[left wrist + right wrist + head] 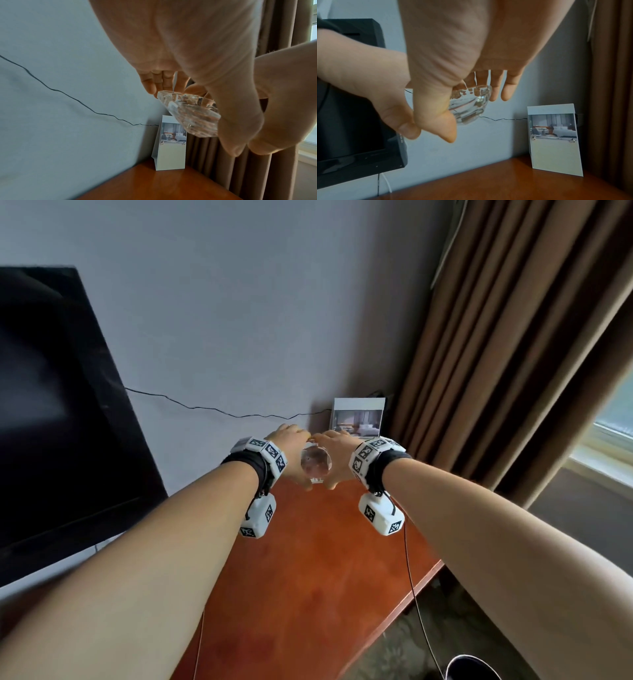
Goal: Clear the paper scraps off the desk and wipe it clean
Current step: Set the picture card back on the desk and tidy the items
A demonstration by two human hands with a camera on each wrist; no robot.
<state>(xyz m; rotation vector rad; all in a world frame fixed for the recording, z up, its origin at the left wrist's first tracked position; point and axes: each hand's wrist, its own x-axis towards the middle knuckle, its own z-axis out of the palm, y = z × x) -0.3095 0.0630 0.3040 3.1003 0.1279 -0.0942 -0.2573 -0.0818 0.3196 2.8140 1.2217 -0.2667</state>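
Observation:
Both hands hold one clear cut-glass dish [315, 465] between them, in the air above the back of the reddish-brown wooden desk [308, 577]. My left hand [295, 457] grips its left side and my right hand [337, 457] its right side, thumbs low and fingers over the far rim. In the left wrist view the dish [193, 115] is tilted under my palm, with the left fingers [150, 82] behind it. The right wrist view shows the dish [469, 106] and the right fingers [505, 89] beyond its rim. No paper scraps show on the visible desk.
A black screen [51, 405] hangs on the wall at left, with a thin cable [205, 408] running to the corner. A standing photo card [358, 419] sits at the desk's back right corner. Brown curtains [496, 337] hang right. A dark round container [469, 667] is on the floor.

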